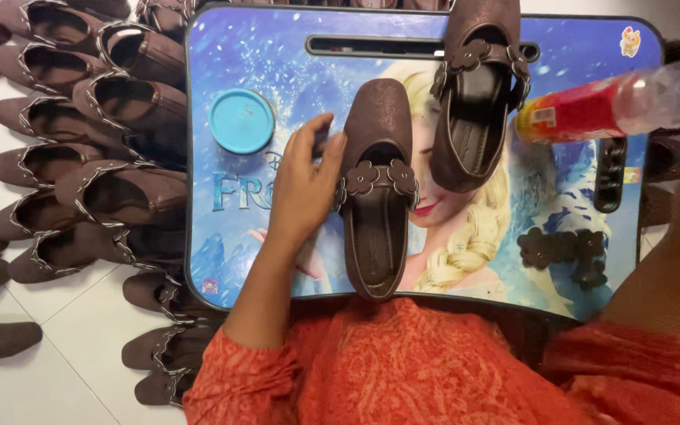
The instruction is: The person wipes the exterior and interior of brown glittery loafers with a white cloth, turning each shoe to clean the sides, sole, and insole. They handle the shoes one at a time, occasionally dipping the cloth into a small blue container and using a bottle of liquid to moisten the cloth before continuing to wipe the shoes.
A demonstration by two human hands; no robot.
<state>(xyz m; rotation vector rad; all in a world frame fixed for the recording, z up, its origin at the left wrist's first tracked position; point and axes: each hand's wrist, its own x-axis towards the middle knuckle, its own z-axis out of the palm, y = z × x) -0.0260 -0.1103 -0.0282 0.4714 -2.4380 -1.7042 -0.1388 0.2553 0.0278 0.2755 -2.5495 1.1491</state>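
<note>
On the bench (238,228) | left hand (304,185) lay open-fingered against brown shoe (377,228); right hand out of view | shoe looked light, flexible; best gripped at mid-sides

Two shoes (377,197) (478,94) lie on the lap tray (230,228); lid (241,120) at left. Left hand (304,185) touches the near shoe. Shoe rows (96,142) lie left of the tray.

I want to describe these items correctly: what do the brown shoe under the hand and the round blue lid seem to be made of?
The brown shoe looks like faux leather or a leather-like synthetic: finely grained, faintly shimmering upper, smoother dark insole. The left hand rests on its side. The round blue lid appears to be plastic: uniform colour, moulded rim, dull sheen.
</note>
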